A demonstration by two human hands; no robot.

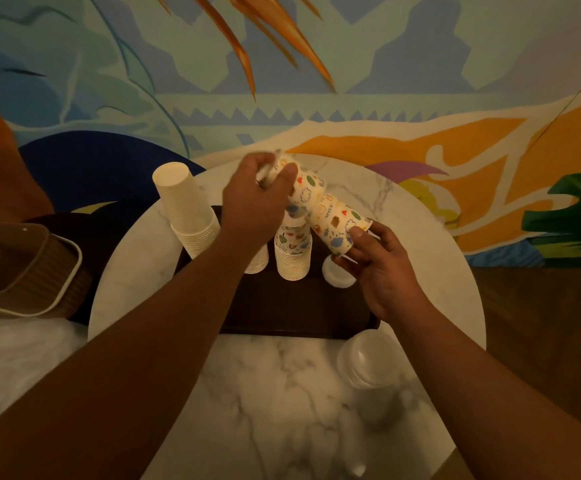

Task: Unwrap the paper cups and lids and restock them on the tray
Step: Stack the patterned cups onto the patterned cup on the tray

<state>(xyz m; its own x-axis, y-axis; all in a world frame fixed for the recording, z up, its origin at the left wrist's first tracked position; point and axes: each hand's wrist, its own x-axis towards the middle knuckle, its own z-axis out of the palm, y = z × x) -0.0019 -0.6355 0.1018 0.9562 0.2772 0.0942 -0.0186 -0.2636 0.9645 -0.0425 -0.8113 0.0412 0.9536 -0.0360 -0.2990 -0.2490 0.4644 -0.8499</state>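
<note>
Over the dark tray on the round marble worktop, both hands hold a tilted stack of patterned cups. The left hand curls around the stack's upper end at 11 o'clock; the right hand pinches its lower rim at 4 o'clock. Beneath them, a second patterned stack stands upside down on the tray, with a plain white stack leaning at 9 o'clock and a white lid just beside it at 3 o'clock. A wrapped sleeve of clear lids lies on the worktop at 5 o'clock.
</note>
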